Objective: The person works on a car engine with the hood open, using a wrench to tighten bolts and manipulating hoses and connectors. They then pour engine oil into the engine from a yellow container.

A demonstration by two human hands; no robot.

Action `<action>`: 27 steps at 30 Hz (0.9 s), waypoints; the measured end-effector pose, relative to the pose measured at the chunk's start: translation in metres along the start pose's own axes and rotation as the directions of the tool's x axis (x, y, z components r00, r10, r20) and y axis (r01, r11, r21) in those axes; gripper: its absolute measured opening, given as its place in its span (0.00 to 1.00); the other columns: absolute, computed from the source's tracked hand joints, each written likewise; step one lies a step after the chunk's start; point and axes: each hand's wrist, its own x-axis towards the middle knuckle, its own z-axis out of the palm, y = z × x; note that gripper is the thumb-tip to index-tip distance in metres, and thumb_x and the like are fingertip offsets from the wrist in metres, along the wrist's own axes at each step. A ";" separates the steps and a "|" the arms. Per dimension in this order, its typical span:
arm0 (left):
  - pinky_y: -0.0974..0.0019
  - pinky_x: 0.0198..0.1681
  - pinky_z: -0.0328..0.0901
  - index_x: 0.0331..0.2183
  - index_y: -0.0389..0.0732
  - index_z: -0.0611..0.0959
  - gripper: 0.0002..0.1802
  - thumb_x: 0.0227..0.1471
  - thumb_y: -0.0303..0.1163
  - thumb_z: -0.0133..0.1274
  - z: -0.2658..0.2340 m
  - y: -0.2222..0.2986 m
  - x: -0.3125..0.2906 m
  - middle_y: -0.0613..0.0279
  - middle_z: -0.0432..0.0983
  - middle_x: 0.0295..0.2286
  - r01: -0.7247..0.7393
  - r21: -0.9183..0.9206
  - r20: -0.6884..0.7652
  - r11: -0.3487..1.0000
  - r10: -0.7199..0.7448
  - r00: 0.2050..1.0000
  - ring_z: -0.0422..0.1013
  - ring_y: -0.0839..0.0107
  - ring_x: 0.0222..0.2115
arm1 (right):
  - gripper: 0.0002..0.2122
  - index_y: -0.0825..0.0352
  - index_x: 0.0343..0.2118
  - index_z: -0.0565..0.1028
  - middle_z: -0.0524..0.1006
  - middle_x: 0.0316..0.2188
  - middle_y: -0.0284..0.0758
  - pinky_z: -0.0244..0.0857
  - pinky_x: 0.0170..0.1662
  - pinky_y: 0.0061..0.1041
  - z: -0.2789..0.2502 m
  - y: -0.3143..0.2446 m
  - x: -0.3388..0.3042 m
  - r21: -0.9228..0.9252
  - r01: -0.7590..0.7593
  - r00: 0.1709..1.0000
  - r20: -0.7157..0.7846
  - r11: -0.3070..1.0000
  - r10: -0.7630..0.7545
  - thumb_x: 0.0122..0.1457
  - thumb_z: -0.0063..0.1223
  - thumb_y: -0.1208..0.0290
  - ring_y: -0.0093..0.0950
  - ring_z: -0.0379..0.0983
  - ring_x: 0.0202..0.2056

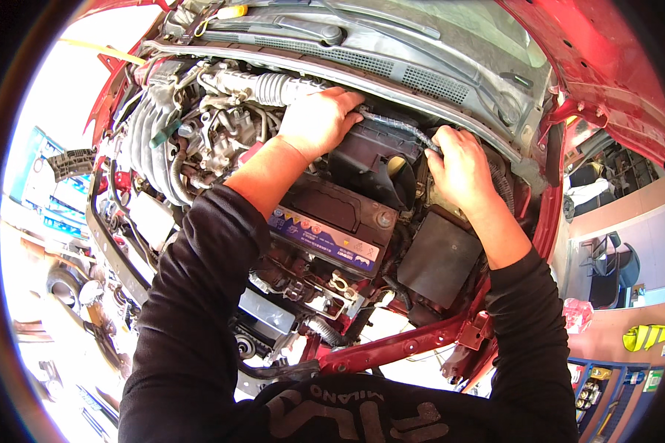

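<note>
Stretching between two bare hands over an open engine bay, a taped harness [397, 123] lies just beyond the black air box [366, 151]. It runs from the left hand's fingertips to the right hand's grip.

The right hand [458, 166] is closed, thumb and fingers pinching the harness at its near end. The left hand [321, 122] is bent over, fingers curled down by the harness's other end; whether they grip it cannot be told, as the hand's back hides them.

Just left of the left hand sits a ribbed duct [273, 88]. Nearer the body than both hands is the battery [329, 229]; below the right hand is a black box lid [437, 258].

A hard pull by the right hand could strain the harness or tear its tape, especially if the far end is fixed under the left hand. The left hand works partly unseen, so its knuckles could scrape on the metal rail [288, 65] beyond, or its wrist could knock the duct. A slip toward the body could drop the harness onto the battery.
</note>
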 end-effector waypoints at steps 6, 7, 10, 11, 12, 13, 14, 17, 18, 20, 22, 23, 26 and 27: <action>0.46 0.54 0.77 0.58 0.49 0.89 0.21 0.70 0.47 0.58 -0.003 -0.003 0.010 0.54 0.88 0.50 -0.012 -0.005 0.146 1.000 0.012 0.989 0.83 0.49 0.50 | 0.11 0.69 0.44 0.81 0.85 0.35 0.48 0.77 0.43 0.46 -0.009 0.004 0.002 0.296 -0.177 0.984 0.048 0.939 0.171 0.63 0.70 0.72 0.52 0.83 0.39; 0.46 0.55 0.76 0.58 0.50 0.89 0.22 0.71 0.47 0.57 -0.004 -0.004 0.011 0.54 0.88 0.50 -0.010 -0.020 0.162 1.000 0.013 0.987 0.83 0.48 0.51 | 0.10 0.70 0.44 0.82 0.85 0.36 0.48 0.77 0.44 0.46 -0.010 0.005 0.002 0.295 -0.198 0.980 0.081 0.935 0.182 0.64 0.70 0.72 0.52 0.83 0.39; 0.45 0.58 0.75 0.60 0.51 0.88 0.22 0.73 0.48 0.54 -0.006 -0.002 0.016 0.52 0.88 0.51 0.041 -0.036 0.225 0.999 -0.032 0.974 0.82 0.47 0.53 | 0.09 0.70 0.45 0.83 0.86 0.37 0.49 0.78 0.46 0.46 -0.009 0.008 -0.002 0.240 -0.249 0.968 0.099 0.938 0.232 0.66 0.68 0.71 0.52 0.84 0.41; 0.45 0.59 0.75 0.60 0.52 0.88 0.22 0.73 0.49 0.53 -0.006 0.000 0.018 0.52 0.88 0.51 0.086 -0.033 0.254 0.996 -0.074 0.964 0.82 0.47 0.54 | 0.09 0.70 0.45 0.84 0.86 0.38 0.50 0.78 0.46 0.46 -0.004 0.009 -0.001 0.198 -0.210 0.978 0.024 0.958 0.209 0.67 0.68 0.71 0.53 0.85 0.41; 0.45 0.60 0.75 0.61 0.53 0.87 0.23 0.74 0.49 0.52 -0.006 0.003 0.020 0.52 0.88 0.52 0.128 -0.028 0.296 0.991 -0.114 0.948 0.82 0.47 0.54 | 0.09 0.70 0.45 0.84 0.87 0.38 0.50 0.78 0.47 0.46 0.001 0.009 -0.001 0.144 -0.199 0.978 -0.029 0.969 0.205 0.67 0.67 0.70 0.53 0.85 0.41; 0.46 0.61 0.75 0.61 0.53 0.87 0.22 0.73 0.49 0.52 -0.007 0.006 0.021 0.51 0.88 0.52 0.148 -0.014 0.306 0.989 -0.137 0.942 0.82 0.47 0.54 | 0.10 0.70 0.45 0.84 0.87 0.39 0.51 0.78 0.47 0.47 0.005 0.010 -0.001 0.134 -0.187 0.978 -0.065 0.973 0.196 0.68 0.67 0.69 0.53 0.85 0.42; 0.46 0.61 0.74 0.61 0.54 0.87 0.22 0.73 0.48 0.52 -0.009 0.008 0.023 0.50 0.88 0.52 0.167 0.002 0.329 0.986 -0.158 0.931 0.82 0.46 0.55 | 0.10 0.71 0.46 0.84 0.87 0.40 0.51 0.78 0.48 0.47 0.010 0.011 -0.001 0.117 -0.201 0.974 -0.079 0.973 0.211 0.68 0.67 0.69 0.53 0.85 0.43; 0.47 0.62 0.74 0.60 0.55 0.88 0.22 0.73 0.48 0.53 -0.013 0.013 0.027 0.50 0.88 0.52 0.201 0.039 0.363 0.979 -0.202 0.910 0.82 0.46 0.55 | 0.11 0.71 0.47 0.85 0.86 0.38 0.53 0.79 0.47 0.46 0.014 0.014 -0.002 0.131 -0.250 0.964 -0.062 0.959 0.260 0.69 0.65 0.67 0.53 0.85 0.42; 0.47 0.62 0.74 0.60 0.54 0.88 0.22 0.73 0.48 0.53 -0.014 0.014 0.028 0.50 0.88 0.52 0.197 0.058 0.357 0.979 -0.205 0.912 0.82 0.46 0.55 | 0.11 0.70 0.47 0.85 0.86 0.37 0.53 0.78 0.47 0.46 0.013 0.015 -0.001 0.169 -0.283 0.956 -0.026 0.944 0.291 0.70 0.65 0.67 0.53 0.85 0.41; 0.47 0.60 0.75 0.58 0.55 0.90 0.22 0.71 0.50 0.54 -0.012 0.014 0.030 0.51 0.89 0.50 0.219 0.014 0.338 0.976 -0.211 0.917 0.83 0.46 0.52 | 0.11 0.70 0.46 0.85 0.86 0.36 0.53 0.78 0.46 0.46 0.009 0.017 -0.001 0.233 -0.335 0.941 0.039 0.913 0.335 0.70 0.65 0.67 0.53 0.85 0.39; 0.46 0.59 0.75 0.56 0.54 0.91 0.21 0.71 0.51 0.54 -0.008 0.012 0.031 0.51 0.89 0.48 0.221 -0.003 0.323 0.975 -0.208 0.923 0.83 0.46 0.51 | 0.10 0.70 0.46 0.86 0.86 0.35 0.52 0.78 0.45 0.45 0.005 0.018 0.000 0.289 -0.358 0.933 0.086 0.888 0.348 0.70 0.65 0.68 0.52 0.85 0.38; 0.46 0.59 0.75 0.56 0.54 0.91 0.21 0.71 0.51 0.54 -0.006 0.011 0.031 0.51 0.89 0.48 0.220 -0.001 0.326 0.976 -0.207 0.923 0.83 0.45 0.51 | 0.10 0.70 0.46 0.86 0.86 0.35 0.52 0.78 0.45 0.45 0.004 0.018 0.000 0.279 -0.362 0.932 0.085 0.890 0.352 0.70 0.65 0.68 0.52 0.85 0.38; 0.45 0.57 0.76 0.54 0.53 0.91 0.20 0.71 0.49 0.55 0.000 0.008 0.029 0.51 0.89 0.46 0.200 -0.027 0.277 0.979 -0.185 0.943 0.84 0.44 0.49 | 0.09 0.69 0.45 0.86 0.86 0.35 0.51 0.78 0.44 0.45 0.007 0.015 0.001 0.281 -0.342 0.938 0.036 0.897 0.346 0.70 0.65 0.69 0.51 0.85 0.38; 0.44 0.55 0.77 0.53 0.53 0.91 0.19 0.71 0.48 0.55 0.000 0.008 0.028 0.50 0.89 0.45 0.191 -0.039 0.266 0.981 -0.174 0.948 0.84 0.44 0.49 | 0.09 0.69 0.45 0.86 0.86 0.35 0.51 0.78 0.44 0.45 0.009 0.014 0.000 0.293 -0.327 0.940 0.002 0.899 0.341 0.70 0.65 0.69 0.51 0.85 0.38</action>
